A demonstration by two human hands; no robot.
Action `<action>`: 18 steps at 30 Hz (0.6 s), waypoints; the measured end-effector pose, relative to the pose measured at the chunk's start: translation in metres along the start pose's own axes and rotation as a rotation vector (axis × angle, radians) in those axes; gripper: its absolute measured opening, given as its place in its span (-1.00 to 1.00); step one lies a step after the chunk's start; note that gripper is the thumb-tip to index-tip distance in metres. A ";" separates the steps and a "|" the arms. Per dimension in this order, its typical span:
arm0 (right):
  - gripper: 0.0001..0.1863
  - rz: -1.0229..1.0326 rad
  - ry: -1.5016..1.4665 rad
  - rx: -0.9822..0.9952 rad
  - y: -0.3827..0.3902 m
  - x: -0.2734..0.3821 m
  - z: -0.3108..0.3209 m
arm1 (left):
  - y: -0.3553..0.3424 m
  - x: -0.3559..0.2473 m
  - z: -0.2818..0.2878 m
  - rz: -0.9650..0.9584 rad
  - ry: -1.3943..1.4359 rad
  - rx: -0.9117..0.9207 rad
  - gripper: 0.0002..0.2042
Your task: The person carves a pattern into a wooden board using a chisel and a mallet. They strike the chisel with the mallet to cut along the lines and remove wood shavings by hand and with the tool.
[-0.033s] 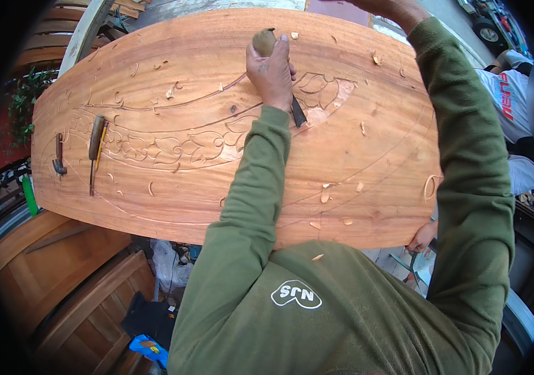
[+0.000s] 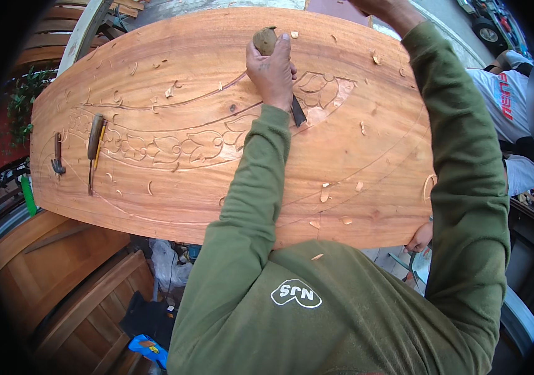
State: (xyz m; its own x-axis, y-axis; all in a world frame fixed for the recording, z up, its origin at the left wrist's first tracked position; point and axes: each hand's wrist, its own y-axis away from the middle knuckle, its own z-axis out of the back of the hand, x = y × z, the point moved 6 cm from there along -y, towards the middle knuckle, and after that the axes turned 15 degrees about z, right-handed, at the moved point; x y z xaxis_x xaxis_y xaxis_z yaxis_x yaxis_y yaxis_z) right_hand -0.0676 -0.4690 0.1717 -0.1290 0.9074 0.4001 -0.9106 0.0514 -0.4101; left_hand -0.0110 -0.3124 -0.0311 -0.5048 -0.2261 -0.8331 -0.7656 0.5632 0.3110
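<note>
A large carved wooden panel (image 2: 367, 156) lies before me, with leafy scrollwork cut into it and curled shavings scattered over it. My left hand (image 2: 272, 75) is closed around a chisel (image 2: 298, 112), its thick handle end showing above the thumb. The dark blade comes down beside my wrist, its wide edge at the pale, freshly cut wood along the carving. Raised at the top edge of the view is my right hand (image 2: 387, 11), beyond the panel's far side. Its fingers are mostly cut off by the frame, so whatever it may hold is hidden.
On the panel's left lie a wooden-handled tool (image 2: 96, 137), a yellow pencil (image 2: 100, 145) and a small hammer-like tool (image 2: 58, 153). Another person's hand (image 2: 420, 237) touches the near right edge. A person in a white shirt (image 2: 495, 94) is at right. Wooden panels (image 2: 85, 306) stand at lower left.
My right arm has shifted slightly to the left, the raised hand moving with it. The left hand and the chisel stay in place.
</note>
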 end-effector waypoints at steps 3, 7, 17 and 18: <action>-0.03 -0.116 -0.169 0.223 0.022 -0.003 -0.030 | 0.006 -0.007 0.000 -0.045 -0.042 0.014 -0.72; -0.01 -0.192 0.087 0.477 0.022 0.000 -0.001 | 0.007 -0.005 -0.002 -0.041 -0.049 0.024 -0.72; -0.07 -0.223 0.051 0.594 0.033 0.010 -0.017 | 0.009 -0.008 -0.001 -0.059 -0.083 0.024 -0.73; -0.07 -0.184 0.098 0.530 0.031 0.004 -0.010 | 0.010 -0.008 -0.004 -0.071 -0.071 0.043 -0.73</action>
State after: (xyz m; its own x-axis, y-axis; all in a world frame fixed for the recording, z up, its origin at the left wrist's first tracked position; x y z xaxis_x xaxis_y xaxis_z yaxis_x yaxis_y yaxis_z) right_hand -0.0921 -0.4598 0.1525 0.0641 0.9391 0.3376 -0.9905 0.0186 0.1363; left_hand -0.0159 -0.3081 -0.0201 -0.4197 -0.2108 -0.8829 -0.7798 0.5815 0.2318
